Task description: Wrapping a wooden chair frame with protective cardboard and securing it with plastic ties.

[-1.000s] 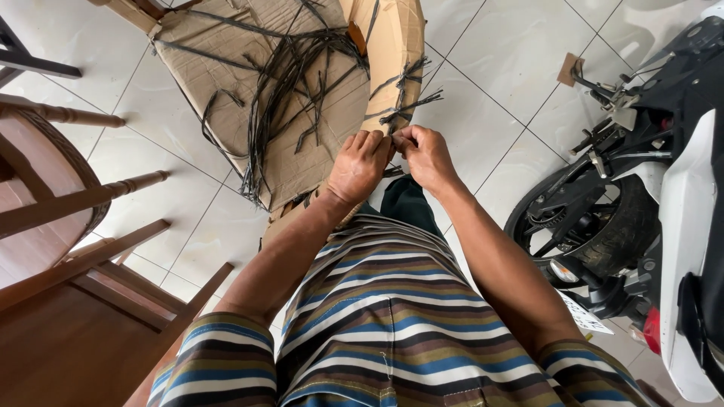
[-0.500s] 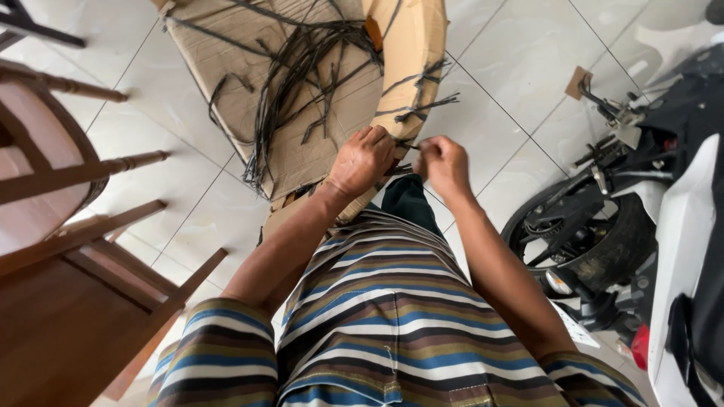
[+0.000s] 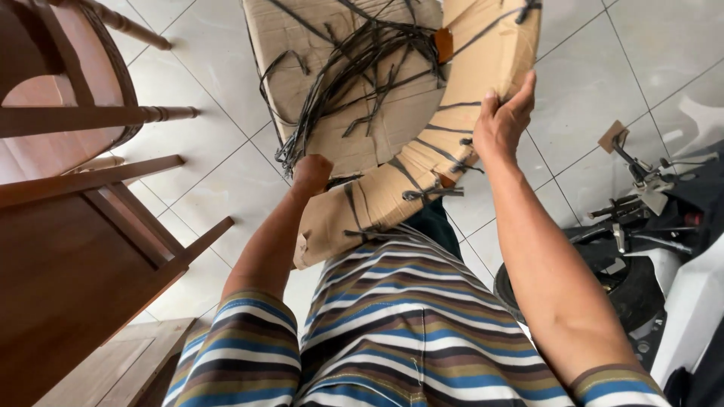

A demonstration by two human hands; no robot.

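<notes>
Unwrapping in hand: right hand (image 3: 504,120) clasps the curved cardboard wrap (image 3: 422,177) above the strapped box (image 3: 339,83); left hand (image 3: 311,173), fisted, grip unclear, beside it.

Hands apart, right hand (image 3: 504,120) perhaps higher

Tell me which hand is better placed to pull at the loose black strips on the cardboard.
Probably the left hand: it sits right at the hanging ends of the black strips. The right hand is gripping the edge of the curved cardboard piece, holding it up.
</notes>
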